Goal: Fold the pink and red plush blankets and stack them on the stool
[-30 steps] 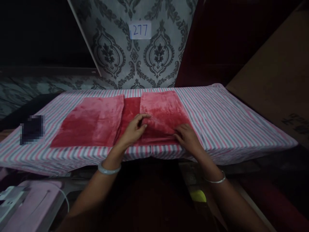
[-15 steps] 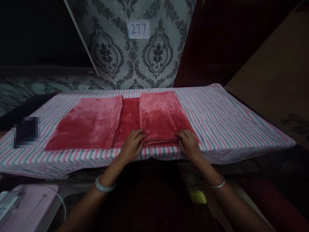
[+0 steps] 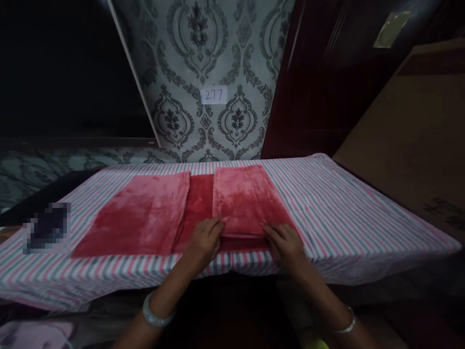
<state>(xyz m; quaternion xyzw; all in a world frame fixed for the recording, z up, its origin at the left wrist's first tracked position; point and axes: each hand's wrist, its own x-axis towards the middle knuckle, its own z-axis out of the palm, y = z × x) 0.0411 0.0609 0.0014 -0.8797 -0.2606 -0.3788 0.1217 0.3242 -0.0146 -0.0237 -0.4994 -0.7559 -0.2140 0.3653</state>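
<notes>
Clock centred on the right-hand panel, twelve pointing at the wall. Red cloth (image 3: 132,218) lies on the striped cover (image 3: 363,220), both ends turned inward; the right-hand panel (image 3: 250,198) is at the centre, the left-hand panel (image 3: 156,194) at nine o'clock, with a strip of darker red lower layer (image 3: 200,194) between. Left hand (image 3: 205,240) at eight o'clock: fingers curled nearly closed, apparently pinching the panel's near corner. Right hand (image 3: 286,245) at four o'clock: half-curled, thumb and fingertips drawn together, apparently on the near edge; contact partly hidden. Between them, at six, the top layer's edge sits back from the layer beneath. Risks, as judged: unequal pull from the two hands would skew the panel, since each seems to hold only a corner; a shallow pinch could let one layer slip and leave the near edges stepped; a tug toward six could drag the cloth past the table's near edge, close by, or ruck the striped cover, which may slide along.
</notes>
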